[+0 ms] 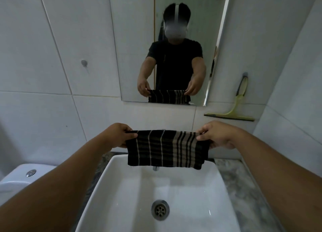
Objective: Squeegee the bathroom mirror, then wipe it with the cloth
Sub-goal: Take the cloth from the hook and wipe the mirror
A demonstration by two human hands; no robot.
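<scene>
Head view looks down at a white sink (216, 176), and every place below is told from that sink. Two bare arms reach out over it. The left hand (120, 134) and the right hand (217, 135) hold a dark striped cloth (167, 149) up in the air above the back of the sink. Each hand has a pinching grip on one top corner, with fingers and thumb clamped on the cloth. The cloth is pulled flat between them and looks folded, and its lower edge hangs just over the tap (155, 168).

The mirror (135, 57) is on the wall above and behind the sink. It shows the person holding the same cloth. The squeegee (233, 112) hangs on the wall above the sink and to the right, just beside the mirror's lower right corner. No hand is touching it.

The squeegee is put away and the cloth is in both hands, so the squeegee step looks done and the wiping step looks about to start. The cloth is not on the glass yet. Whether the mirror is wet or dry cannot be told.

The next move likely calls for lifting the cloth up from over the sink to the mirror. One hand could bunch it or lay it flat on the glass. Then it needs a firm press and long strokes, so that no streaks stay behind. A toilet tank (20, 177) sits to the left of the sink, and a stone worktop (240, 184) runs along its right side.
</scene>
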